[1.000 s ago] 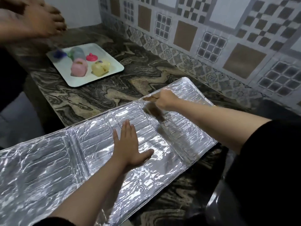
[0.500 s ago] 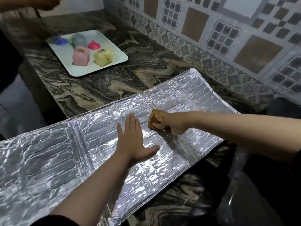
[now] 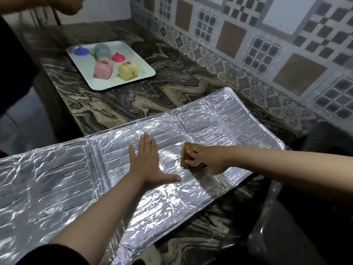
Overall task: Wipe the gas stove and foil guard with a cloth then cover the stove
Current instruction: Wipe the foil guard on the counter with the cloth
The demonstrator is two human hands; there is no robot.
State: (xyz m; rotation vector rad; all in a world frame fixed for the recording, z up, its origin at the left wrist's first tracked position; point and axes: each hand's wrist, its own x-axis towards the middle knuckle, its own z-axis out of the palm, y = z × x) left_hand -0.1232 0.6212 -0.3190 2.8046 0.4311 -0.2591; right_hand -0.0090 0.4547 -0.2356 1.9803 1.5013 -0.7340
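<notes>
Now 2 hands: left hand (image 3: 146, 163) flat on 1 foil guard (image 3: 57, 178), right hand (image 3: 205, 159) gripping 1 cloth (image 3: 188, 156).

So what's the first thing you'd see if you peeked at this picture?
The big shiny foil guard lying flat across the marbled counter. The left hand presses flat on its middle while the right hand grips a brown cloth against it. Farther back, a white tray holds little colourful containers.
</notes>
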